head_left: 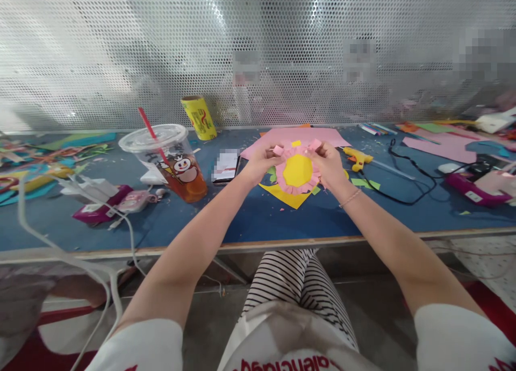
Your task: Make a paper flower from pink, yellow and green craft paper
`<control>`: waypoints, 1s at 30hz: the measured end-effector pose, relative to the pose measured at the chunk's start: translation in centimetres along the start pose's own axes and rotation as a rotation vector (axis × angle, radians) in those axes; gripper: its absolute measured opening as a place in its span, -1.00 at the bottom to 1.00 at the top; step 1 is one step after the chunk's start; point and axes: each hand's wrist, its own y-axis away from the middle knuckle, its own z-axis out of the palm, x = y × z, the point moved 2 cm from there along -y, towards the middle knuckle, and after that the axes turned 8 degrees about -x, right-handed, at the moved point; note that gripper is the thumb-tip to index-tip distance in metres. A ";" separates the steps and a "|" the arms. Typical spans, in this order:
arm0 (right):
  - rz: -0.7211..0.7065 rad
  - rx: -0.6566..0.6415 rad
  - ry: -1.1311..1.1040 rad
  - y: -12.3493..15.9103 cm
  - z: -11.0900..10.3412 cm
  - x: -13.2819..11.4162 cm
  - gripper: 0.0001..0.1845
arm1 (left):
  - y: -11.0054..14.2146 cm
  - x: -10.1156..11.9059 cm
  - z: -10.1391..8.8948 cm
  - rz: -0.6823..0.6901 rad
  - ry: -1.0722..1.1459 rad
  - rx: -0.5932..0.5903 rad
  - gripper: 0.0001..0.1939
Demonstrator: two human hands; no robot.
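A paper flower [297, 172] with a yellow centre and a fringed pink rim is held up between my two hands, over the blue table. My left hand [260, 161] pinches its left edge, and my right hand [328, 162] grips the right edge. Small folded pink paper pieces stick up by the fingertips of both hands. Beneath the flower lies a sheet of yellow paper [293, 200], partly covered by it. Behind, a large pink sheet [300, 137] rests on the table.
To the left stand a plastic drink cup [177, 166] with a red straw, a phone [226, 165] and a yellow tube [199, 118]. A yellow glue gun [357, 158] with a black cord lies right. Purple power strips [102, 205] and paper scraps flank both sides; a perforated metal screen [282, 54] rises behind.
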 end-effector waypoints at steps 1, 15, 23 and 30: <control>-0.013 0.009 -0.005 0.0 0.0 -0.2 -0.77 | 0.0 -0.1 0.1 0.017 -0.039 -0.013 -0.59; -0.252 -0.474 0.692 0.1 -0.9 0.0 -0.86 | -0.3 -0.5 -1.7 0.408 -1.228 -0.150 -0.87; -0.076 -0.695 0.774 0.2 -1.2 2.8 -0.84 | 0.3 -2.0 -1.4 0.119 -1.174 -0.489 -0.83; -0.135 -0.710 0.817 0.3 -1.0 2.7 -0.69 | 0.4 -1.9 -1.0 0.113 -1.341 -0.524 -0.71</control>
